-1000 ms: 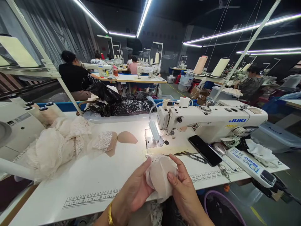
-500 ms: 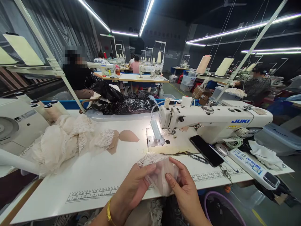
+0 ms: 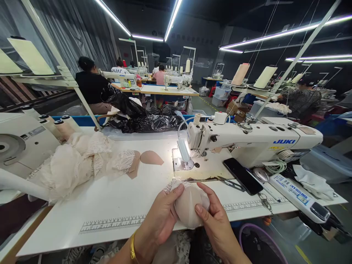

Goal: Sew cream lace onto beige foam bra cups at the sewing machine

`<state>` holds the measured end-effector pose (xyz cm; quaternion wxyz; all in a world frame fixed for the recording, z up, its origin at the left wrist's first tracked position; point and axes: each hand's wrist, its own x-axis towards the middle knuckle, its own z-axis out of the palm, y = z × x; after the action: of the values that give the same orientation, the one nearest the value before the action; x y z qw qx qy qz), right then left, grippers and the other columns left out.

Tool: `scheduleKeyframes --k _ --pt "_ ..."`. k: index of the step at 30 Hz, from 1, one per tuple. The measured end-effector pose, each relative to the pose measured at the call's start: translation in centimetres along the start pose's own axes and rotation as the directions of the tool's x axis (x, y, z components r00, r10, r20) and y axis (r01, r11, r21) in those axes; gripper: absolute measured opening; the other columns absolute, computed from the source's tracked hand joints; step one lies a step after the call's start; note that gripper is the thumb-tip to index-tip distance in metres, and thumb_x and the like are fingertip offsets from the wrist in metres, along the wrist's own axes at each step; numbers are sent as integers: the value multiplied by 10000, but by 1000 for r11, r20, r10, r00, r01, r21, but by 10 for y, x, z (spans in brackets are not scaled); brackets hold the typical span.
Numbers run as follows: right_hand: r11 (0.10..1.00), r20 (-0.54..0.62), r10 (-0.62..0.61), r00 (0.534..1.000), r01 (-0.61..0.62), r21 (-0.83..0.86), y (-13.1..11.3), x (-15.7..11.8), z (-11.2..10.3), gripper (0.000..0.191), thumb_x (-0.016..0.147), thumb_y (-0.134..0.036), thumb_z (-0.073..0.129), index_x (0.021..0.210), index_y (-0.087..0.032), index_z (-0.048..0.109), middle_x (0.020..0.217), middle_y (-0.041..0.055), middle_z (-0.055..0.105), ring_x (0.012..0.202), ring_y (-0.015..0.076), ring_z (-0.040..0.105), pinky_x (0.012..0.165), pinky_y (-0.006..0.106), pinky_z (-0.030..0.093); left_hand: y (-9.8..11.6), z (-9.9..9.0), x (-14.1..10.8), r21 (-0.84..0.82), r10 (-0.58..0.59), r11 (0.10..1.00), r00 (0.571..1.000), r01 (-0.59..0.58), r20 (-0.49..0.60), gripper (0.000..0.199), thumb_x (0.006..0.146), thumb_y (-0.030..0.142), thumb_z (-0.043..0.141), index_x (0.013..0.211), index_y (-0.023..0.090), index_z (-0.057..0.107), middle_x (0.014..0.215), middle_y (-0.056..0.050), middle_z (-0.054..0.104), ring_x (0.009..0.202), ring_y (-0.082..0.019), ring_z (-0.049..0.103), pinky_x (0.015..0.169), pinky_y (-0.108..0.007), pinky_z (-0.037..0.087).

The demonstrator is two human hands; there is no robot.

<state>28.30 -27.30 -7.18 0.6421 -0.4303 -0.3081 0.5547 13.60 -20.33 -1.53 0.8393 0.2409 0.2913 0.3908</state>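
Between my two hands is a beige bra cup, rounded, with a seam down its middle and white lace along its upper left edge. My left hand grips its left side, the thumb lying on top by the lace. On the right side my right hand pinches the cup between thumb and fingers. The cup is over the table's front edge, just in front of the sewing machine. A pile of cream lace fabric lies to the left, near brown teardrop-shaped and angular pattern pieces.
Right of the needle plate lie thread snips, a black phone and a pen. A black plastic bag rests along the table's back edge. A purple-rimmed bin stands below on the right. Co-workers sit at machines further back.
The cup has turned and filled out, so its smooth rounded face and seam now show where loose sheer fabric was. My left thumb has shifted slightly up and right.
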Motion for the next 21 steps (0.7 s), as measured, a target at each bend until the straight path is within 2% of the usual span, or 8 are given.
scheduleKeyframes --k 4,10,15,21 --pt "998 -15 -34 999 33 -49 2 1 -2 654 870 -449 818 1456 -324 556 1333 75 702 1119 257 679 1012 400 536 -3 -1 0 -25 30 999 1000 -30 -10 371 880 393 818 1148 139 780 1133 -132 774 1088 -276 702 983 -350 547" --pt "990 -27 -70 997 66 -128 0 2 -2 638 869 -459 817 1439 -328 561 1347 63 700 1199 268 658 1064 404 507 -3 -3 -1 25 -58 998 995 56 82 440 795 392 885 1126 121 781 1150 -157 766 1086 -316 700 929 -372 563" --pt "995 -52 -56 997 52 -84 -1 1 -1 658 854 -455 832 1429 -322 541 1218 64 748 1064 248 700 956 374 553 -2 -2 2 40 -41 998 999 41 0 431 763 399 895 1059 105 788 1149 -169 763 1080 -334 693 855 -363 568" --pt "998 -83 -31 996 27 -57 -3 4 -1 677 838 -446 849 1421 -300 536 1062 60 774 930 225 709 848 336 568 -2 -3 4 16 -82 996 996 83 -19 431 782 412 880 1072 109 780 1106 -166 762 1048 -316 687 818 -355 568"
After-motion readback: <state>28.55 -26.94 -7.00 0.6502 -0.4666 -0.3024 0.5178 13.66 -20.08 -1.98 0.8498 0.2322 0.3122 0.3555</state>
